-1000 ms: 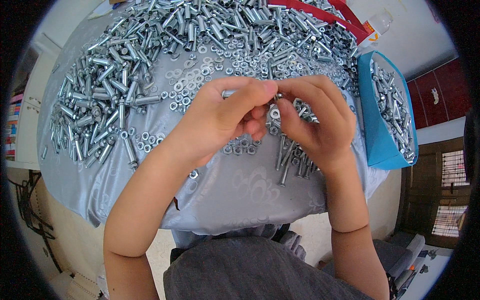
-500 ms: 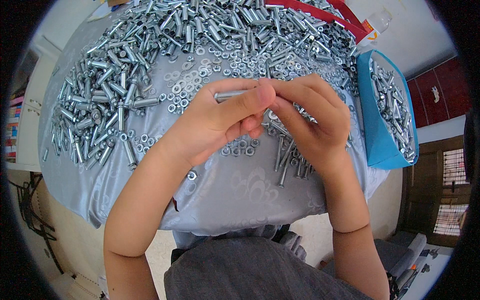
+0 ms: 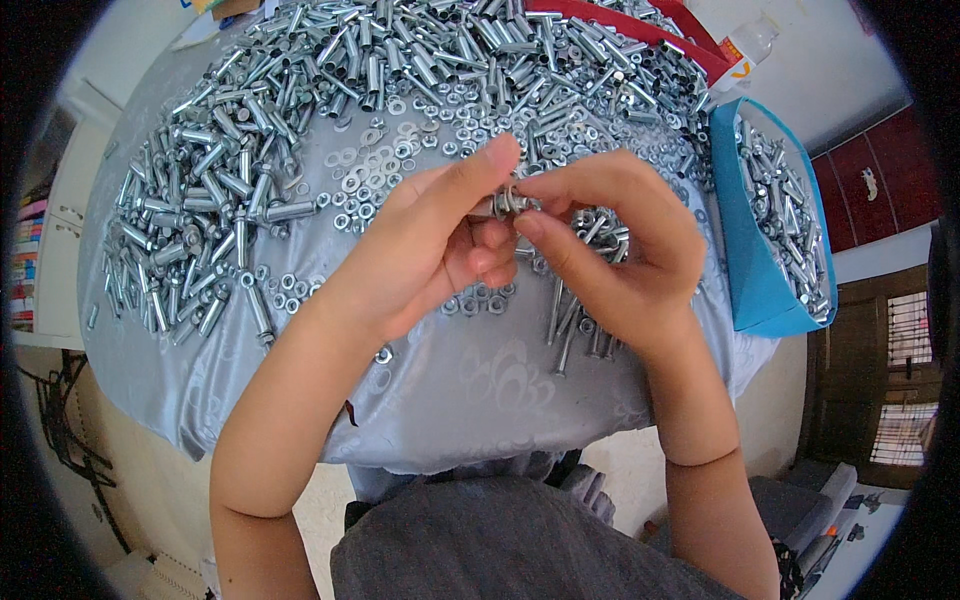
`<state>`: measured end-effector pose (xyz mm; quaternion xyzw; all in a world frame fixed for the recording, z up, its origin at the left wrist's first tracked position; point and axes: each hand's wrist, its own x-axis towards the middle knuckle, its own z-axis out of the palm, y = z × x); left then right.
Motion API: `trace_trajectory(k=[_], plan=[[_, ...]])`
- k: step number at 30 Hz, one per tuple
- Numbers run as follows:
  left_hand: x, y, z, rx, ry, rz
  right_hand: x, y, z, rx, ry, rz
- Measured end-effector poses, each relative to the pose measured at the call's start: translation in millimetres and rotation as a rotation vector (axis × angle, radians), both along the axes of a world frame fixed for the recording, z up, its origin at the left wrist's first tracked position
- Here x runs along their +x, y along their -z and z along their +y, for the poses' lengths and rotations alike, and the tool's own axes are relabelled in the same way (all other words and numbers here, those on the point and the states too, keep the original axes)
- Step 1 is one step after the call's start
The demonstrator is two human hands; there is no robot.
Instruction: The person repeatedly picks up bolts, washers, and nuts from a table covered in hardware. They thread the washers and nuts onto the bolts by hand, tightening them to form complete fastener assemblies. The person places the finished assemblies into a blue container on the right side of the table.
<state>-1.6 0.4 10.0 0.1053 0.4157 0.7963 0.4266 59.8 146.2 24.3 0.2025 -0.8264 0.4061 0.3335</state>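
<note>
Above the middle of the table my left hand (image 3: 405, 240) has its fingers curled round an expansion bolt (image 3: 483, 209), most of which they hide. Its thumb is raised off the metal. At the bolt's end, a nut (image 3: 512, 201) with what looks like a washer sits between the tips of my right hand's (image 3: 635, 235) thumb and forefinger. Beneath my hands lie loose nuts (image 3: 480, 298) and flat washers (image 3: 380, 160). Several long bolts (image 3: 565, 335) stick out from under my right hand.
Metal sleeves (image 3: 410, 55) are heaped across the far side. Assembled expansion bolts (image 3: 215, 180) cover the left. A blue fabric bin (image 3: 745, 230) full of bolts stands at right. Behind are a red tray (image 3: 705, 45) and a plastic bottle (image 3: 750, 45). A satin-like grey cloth (image 3: 470, 400) covers the table.
My left thumb has lifted off the bolt and points upward. The right thumb and forefinger have moved slightly down and left, and the nut at the bolt's end now shows between them.
</note>
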Motion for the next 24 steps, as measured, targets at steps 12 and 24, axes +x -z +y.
trace_trajectory(k=[12, 24], plan=[[3.7, -4.2, -0.2, -0.159, -0.028, 0.194, 1.4, -4.0, 1.8, 0.062, -0.038, -0.072], [0.2, 7.9, 3.6, -0.034, -0.009, -0.007, 0.1, 0.7, -2.7, 0.036, -0.026, -0.069]])
